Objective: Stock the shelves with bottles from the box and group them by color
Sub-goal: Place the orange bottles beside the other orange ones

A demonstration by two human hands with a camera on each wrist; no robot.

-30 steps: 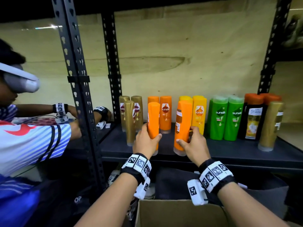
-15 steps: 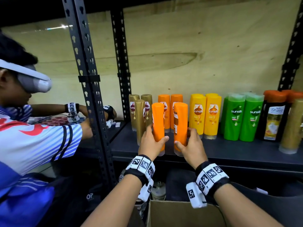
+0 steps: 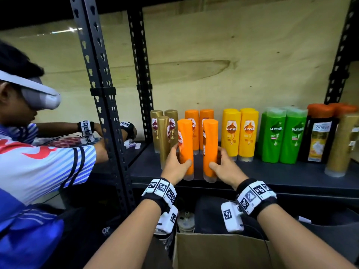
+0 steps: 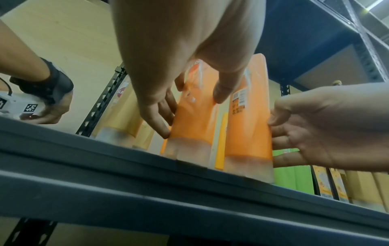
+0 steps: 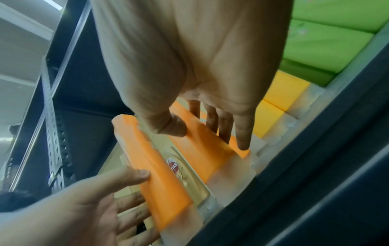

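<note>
Left orange bottle (image 3: pixel 185 148): upright near the front edge of the dark shelf (image 3: pixel 272 177), cap down, gripped low by the left hand (image 3: pixel 174 166).
Left fingers (image 4: pixel 160 116): wrapped round the bottle's far side, thumb (image 3: pixel 185 164) pressed on its near face; the bottle sits right in that clasp.
Right orange bottle (image 3: pixel 210 150): upright just beside the first, a narrow gap between them, barcode label facing the gap.
Right hand (image 3: pixel 226 167): holds this bottle low, thumb (image 3: pixel 212 166) on the front, fingers (image 5: pixel 223 126) curled behind its right side.
Back row: two more orange bottles (image 3: pixel 199 123) stand directly behind the held pair.
Gold bottles (image 3: pixel 165 133): three grouped at the left, the nearest just beside the left hand.
Yellow bottles (image 3: pixel 240 133): a pair to the right of the orange ones.
Green bottles (image 3: pixel 283 136): next along, side by side.
Far right: dark bottles with orange caps (image 3: pixel 320 133) and one more gold bottle (image 3: pixel 342 144) in front.
Cardboard box (image 3: pixel 219 251): open, below the shelf between the forearms.
Neighbour: a person in a striped shirt (image 3: pixel 38 162) and headset reaches into the next bay.
</note>
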